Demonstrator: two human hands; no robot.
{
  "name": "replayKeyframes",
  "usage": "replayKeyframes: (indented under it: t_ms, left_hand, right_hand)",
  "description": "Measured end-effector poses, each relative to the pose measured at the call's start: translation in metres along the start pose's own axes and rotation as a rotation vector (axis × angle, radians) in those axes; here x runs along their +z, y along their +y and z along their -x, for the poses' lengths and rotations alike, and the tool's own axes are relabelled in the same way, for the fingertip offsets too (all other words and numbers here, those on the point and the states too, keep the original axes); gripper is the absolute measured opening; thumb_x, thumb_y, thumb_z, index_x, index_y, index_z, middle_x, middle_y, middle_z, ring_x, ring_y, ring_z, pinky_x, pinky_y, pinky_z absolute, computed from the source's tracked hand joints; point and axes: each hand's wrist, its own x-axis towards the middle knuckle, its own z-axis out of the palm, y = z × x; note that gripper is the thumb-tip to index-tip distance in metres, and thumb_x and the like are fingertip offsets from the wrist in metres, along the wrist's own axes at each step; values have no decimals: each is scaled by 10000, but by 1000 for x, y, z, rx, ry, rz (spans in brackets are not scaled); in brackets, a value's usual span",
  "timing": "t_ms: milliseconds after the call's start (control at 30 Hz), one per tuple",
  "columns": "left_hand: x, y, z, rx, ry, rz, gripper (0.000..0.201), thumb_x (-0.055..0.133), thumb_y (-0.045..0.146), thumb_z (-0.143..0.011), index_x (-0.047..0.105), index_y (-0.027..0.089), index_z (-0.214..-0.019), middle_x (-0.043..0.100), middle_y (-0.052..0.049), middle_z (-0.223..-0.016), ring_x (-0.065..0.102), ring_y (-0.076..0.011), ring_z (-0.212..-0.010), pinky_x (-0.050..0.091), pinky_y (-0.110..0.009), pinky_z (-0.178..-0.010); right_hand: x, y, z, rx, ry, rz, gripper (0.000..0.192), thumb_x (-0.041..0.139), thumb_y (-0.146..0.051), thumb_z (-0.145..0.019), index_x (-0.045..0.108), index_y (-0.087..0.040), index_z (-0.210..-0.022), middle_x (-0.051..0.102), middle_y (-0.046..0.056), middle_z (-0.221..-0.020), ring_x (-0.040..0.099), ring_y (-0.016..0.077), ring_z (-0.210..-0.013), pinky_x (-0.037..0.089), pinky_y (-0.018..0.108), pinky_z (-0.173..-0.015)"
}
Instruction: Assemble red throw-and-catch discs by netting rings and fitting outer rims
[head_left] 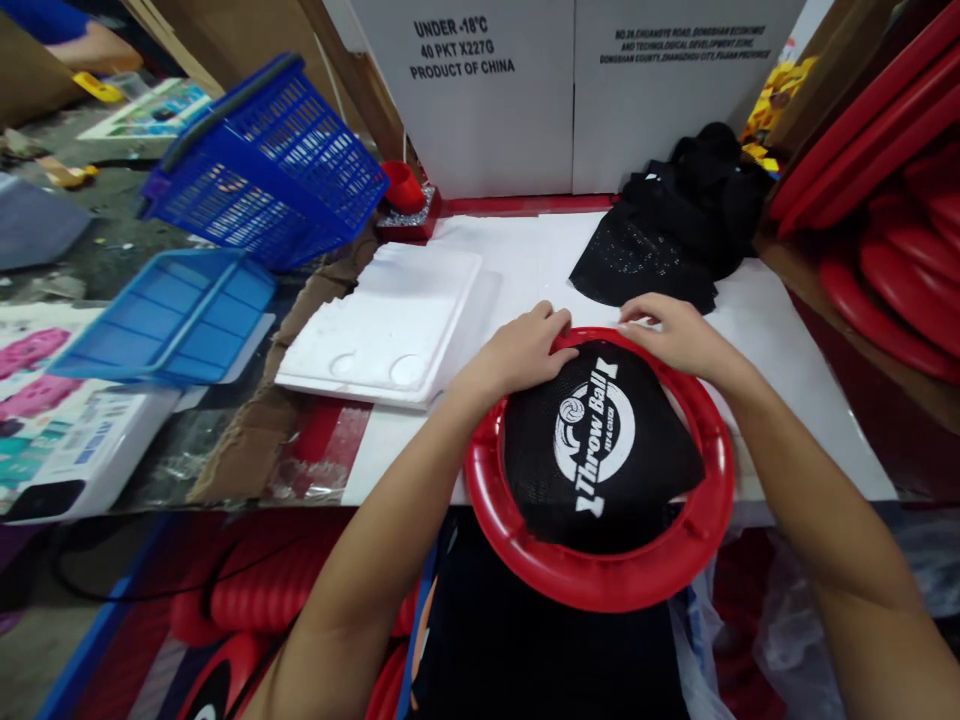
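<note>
A red plastic ring (491, 500) lies tilted at the table's front edge, its near side overhanging toward my body. Black mesh fabric (529, 470) printed "Throw Ball" in white spans most of its opening, with gaps at the right side. My left hand (529, 350) is closed on the far left of the ring, thumb over the fabric's edge. At the far right of the rim, my right hand (679, 335) has its fingers curled and thumb against the ring. Beyond it sits a pile of black fabric pieces (652, 250).
A white foam block (382, 320) lies left on white sheeting. Further left are a blue basket (262, 170) and a light blue tray (169, 320). Printed cartons (480, 120) stand behind. Stacked red rings (900, 270) fill a box at right. Another person's arm (90, 50) shows at upper left.
</note>
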Motion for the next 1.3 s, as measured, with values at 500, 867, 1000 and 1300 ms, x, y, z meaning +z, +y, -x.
replayKeyframes:
  t_ms: [500,867,1000,1300]
  left_hand:
    - [7,9,1,297,-105,-29,251,690,389,-981,761,213,-1146,608,-144,-1254,599,-295,-1139,500,-437,-1002]
    - [-4,-3,1,-147,-66,633,125,785,314,-857,827,198,-878,810,-59,-889,701,-190,-825,549,-355,-842]
    - [2,-4,-3,-197,-44,722,173,801,345,-829,826,181,-879,810,-71,-888,699,-191,-828,543,-342,-806]
    - [0,-2,-12,-130,-130,508,262,633,364,-934,798,167,-885,788,-71,-886,668,-193,-804,481,-328,-752]
  right_hand:
    - [-20,11,18,-58,-384,161,218,723,-455,-933,772,-243,-916,461,63,-1691,489,373,-1495,413,604,-1230]
    - [-45,32,13,71,-356,-198,266,747,-479,-897,720,-220,-846,667,56,-1513,660,304,-1301,472,476,-1151]
    - [-43,36,12,109,-359,-262,348,742,-551,-894,722,-209,-830,674,67,-1501,669,306,-1237,488,478,-1118]
    - [-43,37,18,105,-382,-338,389,691,-581,-938,708,-197,-879,603,90,-1578,608,303,-1354,450,464,-1161]
